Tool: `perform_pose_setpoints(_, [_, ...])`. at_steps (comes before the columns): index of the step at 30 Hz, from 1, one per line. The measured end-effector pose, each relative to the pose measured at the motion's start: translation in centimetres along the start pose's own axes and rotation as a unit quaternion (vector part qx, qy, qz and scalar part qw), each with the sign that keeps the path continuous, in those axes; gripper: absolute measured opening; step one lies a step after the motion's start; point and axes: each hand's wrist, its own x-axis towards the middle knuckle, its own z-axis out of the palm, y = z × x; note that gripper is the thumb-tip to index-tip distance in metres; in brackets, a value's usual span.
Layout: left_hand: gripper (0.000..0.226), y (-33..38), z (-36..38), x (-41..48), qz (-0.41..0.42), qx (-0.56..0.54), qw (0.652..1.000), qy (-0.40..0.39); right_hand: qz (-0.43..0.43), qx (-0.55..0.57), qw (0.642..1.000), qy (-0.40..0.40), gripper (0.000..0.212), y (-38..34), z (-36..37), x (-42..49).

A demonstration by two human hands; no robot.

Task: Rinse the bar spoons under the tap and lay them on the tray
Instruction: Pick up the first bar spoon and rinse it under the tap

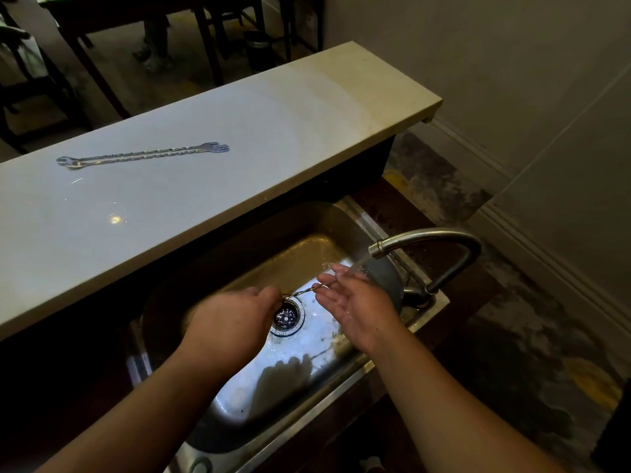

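- Our left hand (235,322) pinches one end of a bar spoon (305,291); right hand (355,298), fingers loosely open, steadies the other end under the tap (426,242).
- Risk: wet twisted stem may slip into the drain (286,316).
- Two rinsed spoons (143,156) lie on the counter (273,131); its overhang crowds the sink (341,380), but there is open room toward us.

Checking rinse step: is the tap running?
Yes, water streams from the tap spout onto the right hand over the sink.
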Motion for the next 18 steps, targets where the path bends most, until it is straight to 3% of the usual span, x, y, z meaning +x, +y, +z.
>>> perform_pose_setpoints(4, [0.022,0.5,0.1,0.1,0.012,-0.006,1.000,-0.012,0.003,-0.006,0.999,0.038,0.017,0.2,0.2,0.1])
perform_pose_setpoints(11, [0.031,0.2,0.5,0.1,-0.067,-0.024,0.997,-0.029,-0.008,-0.005,1.000,0.008,0.017,0.3,0.1,0.3])
perform_pose_setpoints(15, [0.033,0.2,0.9,0.3,-0.057,-0.045,0.997,-0.039,-0.018,-0.044,0.998,0.036,0.028,0.9,0.0,0.5])
perform_pose_setpoints(18, [0.028,0.3,1.0,0.2,-0.061,-0.069,0.995,-0.034,-0.018,-0.042,0.999,0.024,0.022,0.9,0.3,0.4])
